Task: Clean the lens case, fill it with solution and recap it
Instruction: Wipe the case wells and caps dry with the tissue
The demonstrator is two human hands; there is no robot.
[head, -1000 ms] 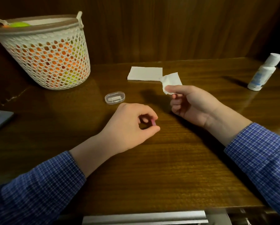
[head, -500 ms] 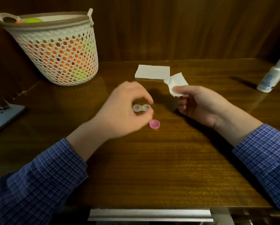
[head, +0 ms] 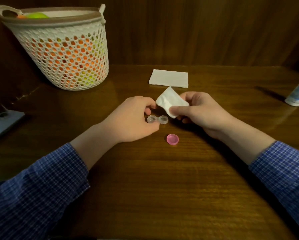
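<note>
A clear two-well lens case [head: 157,119] with both wells uncapped is pinched at its left well by my left hand [head: 134,118], low over the wooden table [head: 162,187]. My right hand [head: 199,112] grips a small crumpled white tissue [head: 170,103], held just above and right of the case. A pink cap [head: 172,139] lies open side up on the table in front of the case. The white solution bottle [head: 298,94] stands at the far right edge, partly cut off by the frame.
A folded white tissue [head: 168,78] lies behind my hands. A white mesh basket [head: 62,54] of orange and green balls stands at the back left. A grey flat object [head: 3,125] sits at the left edge. A dark wooden wall runs behind.
My left hand set the pink cap down, picked up the open lens case and brought it toward my right hand. The right hand moved the tissue left, close to the case.
</note>
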